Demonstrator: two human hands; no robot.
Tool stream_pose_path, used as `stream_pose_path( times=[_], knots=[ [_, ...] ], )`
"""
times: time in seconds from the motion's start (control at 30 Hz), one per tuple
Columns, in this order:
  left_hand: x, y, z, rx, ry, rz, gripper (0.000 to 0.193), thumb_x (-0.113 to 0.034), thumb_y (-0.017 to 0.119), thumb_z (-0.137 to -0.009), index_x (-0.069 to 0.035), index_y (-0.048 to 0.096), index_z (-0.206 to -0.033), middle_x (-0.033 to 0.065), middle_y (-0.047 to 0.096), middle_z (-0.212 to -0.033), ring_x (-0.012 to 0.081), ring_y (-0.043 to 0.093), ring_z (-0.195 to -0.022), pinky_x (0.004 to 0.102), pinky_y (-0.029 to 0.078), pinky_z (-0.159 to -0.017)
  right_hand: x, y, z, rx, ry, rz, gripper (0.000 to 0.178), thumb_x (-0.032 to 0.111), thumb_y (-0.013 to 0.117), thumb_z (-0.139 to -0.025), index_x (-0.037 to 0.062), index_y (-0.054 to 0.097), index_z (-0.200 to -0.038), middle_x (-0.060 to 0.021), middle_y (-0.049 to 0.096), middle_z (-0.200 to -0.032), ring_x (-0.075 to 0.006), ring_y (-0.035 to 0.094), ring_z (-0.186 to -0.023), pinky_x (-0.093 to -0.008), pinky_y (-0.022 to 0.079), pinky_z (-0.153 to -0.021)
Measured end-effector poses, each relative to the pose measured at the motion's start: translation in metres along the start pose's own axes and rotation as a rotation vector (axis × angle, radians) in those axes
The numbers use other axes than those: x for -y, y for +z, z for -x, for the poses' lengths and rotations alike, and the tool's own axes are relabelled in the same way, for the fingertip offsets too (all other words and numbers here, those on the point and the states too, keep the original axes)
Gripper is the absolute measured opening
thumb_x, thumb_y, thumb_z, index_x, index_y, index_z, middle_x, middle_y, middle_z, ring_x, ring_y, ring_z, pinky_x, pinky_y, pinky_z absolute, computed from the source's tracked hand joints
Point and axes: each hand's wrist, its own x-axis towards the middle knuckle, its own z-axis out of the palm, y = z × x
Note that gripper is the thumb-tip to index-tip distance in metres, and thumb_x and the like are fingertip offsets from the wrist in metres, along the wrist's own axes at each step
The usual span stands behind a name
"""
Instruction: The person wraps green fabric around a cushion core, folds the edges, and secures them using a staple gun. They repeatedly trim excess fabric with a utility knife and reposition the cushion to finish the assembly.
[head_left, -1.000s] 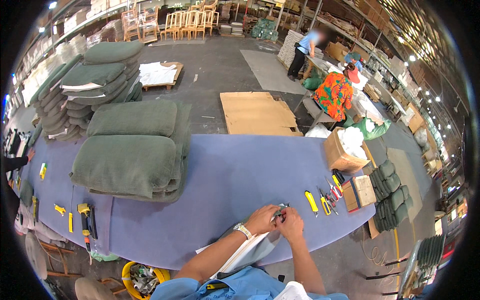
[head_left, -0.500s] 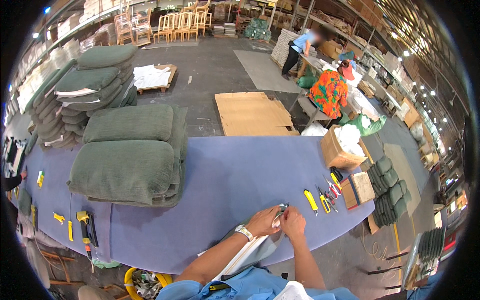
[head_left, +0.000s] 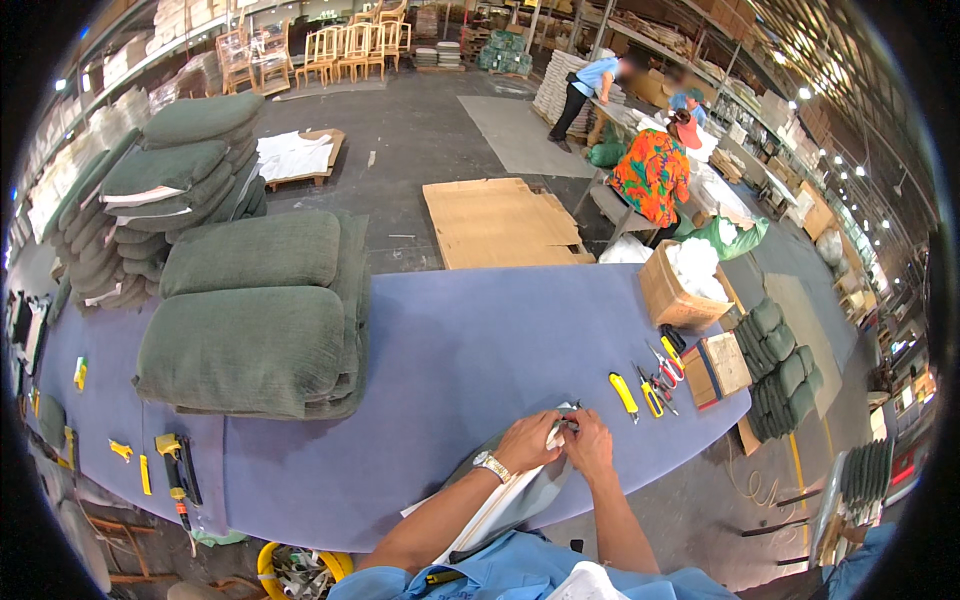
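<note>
At the table's near edge, both my hands are closed at the far end of a grey-green fabric piece (head_left: 545, 495) with a white strip along it. The piece slants from my body up to my fingers. My left hand (head_left: 528, 443), with a wristwatch (head_left: 491, 464) behind it, grips the edge from the left. Close beside it, my right hand (head_left: 588, 445) pinches the same end, fingers bent. A small pale bit of the piece shows between the hands; the fingertips are partly hidden. Right of the hands lie a yellow utility knife (head_left: 623, 397), a yellow-handled tool (head_left: 650, 396) and red-handled scissors (head_left: 667, 371).
Green cushions (head_left: 240, 345) are stacked on the blue-covered table (head_left: 440, 345), left of my hands. A nail or staple gun (head_left: 174, 470) lies at the left. Two cardboard boxes (head_left: 682, 290) (head_left: 718, 370) stand at the right end. Beyond, several people work at another table.
My hands stay at the same end of the fabric piece, with the fingers shifting slightly. The view has moved a little. In the background, another person beside the far table shows more clearly.
</note>
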Motion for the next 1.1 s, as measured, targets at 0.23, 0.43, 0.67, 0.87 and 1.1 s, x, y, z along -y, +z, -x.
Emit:
stream_pose_path(
  times=[0.23,0.43,0.67,0.87,1.1],
  knots=[
    [-0.003,-0.002,0.003,-0.045,0.01,-0.038,0.059,-0.031,0.077,-0.082,-0.005,0.055,-0.131,0.0171,0.064,-0.127,0.0383,0.063,-0.115,0.0488,0.05,-0.095,-0.005,0.002,0.004,-0.028,-0.019,-0.059,0.014,0.011,0.072,-0.085,0.0059,0.071,-0.098,-0.0145,0.067,-0.097,-0.037,0.069,-0.082,-0.0469,0.056,-0.073],
    [-0.009,-0.002,0.006,-0.112,0.022,-0.127,0.055,-0.038,0.078,-0.082,-0.005,0.061,-0.124,0.0165,0.066,-0.12,0.0368,0.064,-0.109,0.0481,0.05,-0.094,-0.01,0.0,0.001,-0.02,-0.029,0.006,0.013,0.013,0.072,-0.087,0.0053,0.069,-0.097,-0.0142,0.067,-0.095,-0.0377,0.069,-0.083,-0.0482,0.055,-0.073],
    [-0.006,-0.005,0.004,-0.05,-0.086,-0.068,0.059,-0.044,0.079,-0.081,-0.005,0.066,-0.124,0.0154,0.065,-0.12,0.0357,0.061,-0.111,0.0472,0.049,-0.096,-0.008,-0.004,-0.003,0.044,-0.003,0.044,0.012,0.016,0.068,-0.089,0.0064,0.069,-0.096,-0.0145,0.068,-0.1,-0.0404,0.069,-0.088,-0.0517,0.055,-0.074],
    [-0.016,-0.007,0.009,-0.002,-0.038,-0.155,0.065,-0.037,0.08,-0.081,-0.007,0.059,-0.135,0.0144,0.058,-0.137,0.0364,0.056,-0.122,0.0484,0.044,-0.105,-0.008,0.0,0.0,-0.003,0.002,0.062,0.008,0.012,0.068,-0.086,0.0067,0.068,-0.092,-0.0144,0.067,-0.096,-0.0384,0.068,-0.087,-0.0498,0.054,-0.075],
    [0.002,0.009,0.009,-0.036,0.081,-0.085,0.059,-0.02,0.072,-0.083,-0.007,0.052,-0.137,0.0163,0.059,-0.135,0.0369,0.055,-0.127,0.0482,0.042,-0.109,0.002,-0.008,0.006,0.039,-0.025,0.122,0.006,0.012,0.069,-0.085,0.0075,0.067,-0.087,-0.0134,0.067,-0.096,-0.0383,0.069,-0.085,-0.0504,0.054,-0.073]
  ],
)
